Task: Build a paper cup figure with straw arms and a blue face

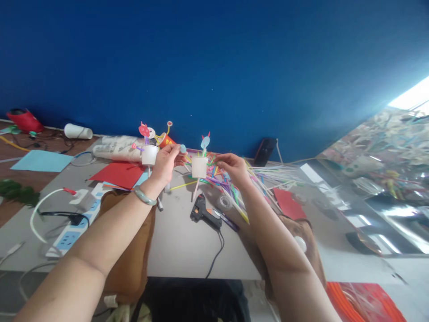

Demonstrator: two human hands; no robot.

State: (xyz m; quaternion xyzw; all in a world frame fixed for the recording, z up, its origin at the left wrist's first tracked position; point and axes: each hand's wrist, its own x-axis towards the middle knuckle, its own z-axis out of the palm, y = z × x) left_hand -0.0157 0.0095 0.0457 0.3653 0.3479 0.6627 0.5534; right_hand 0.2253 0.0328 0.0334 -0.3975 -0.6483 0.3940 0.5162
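Between the thumb and fingers of my left hand (169, 161) is a small light-blue paper disc (182, 149). My right hand (234, 166) is raised over the straws with thumb and fingertips pressed together; what they pinch, if anything, is too small to make out. A white paper cup (199, 167) stands between my hands, touched by neither. Out of its top rises a light-blue paper figure (205, 142) with red horn-like tips. Beside my left wrist, another white cup (149, 155) carries a red paper figure (144, 129) and other decorations.
A black glue gun (205, 213) lies in front of the cup, near a tape roll (225, 202). Colourful straws (231, 188) spread behind and right. A power strip (75, 228), red paper (118, 175) and a brown cushion (129, 237) are at left. A blue wall (214, 76) rises behind.
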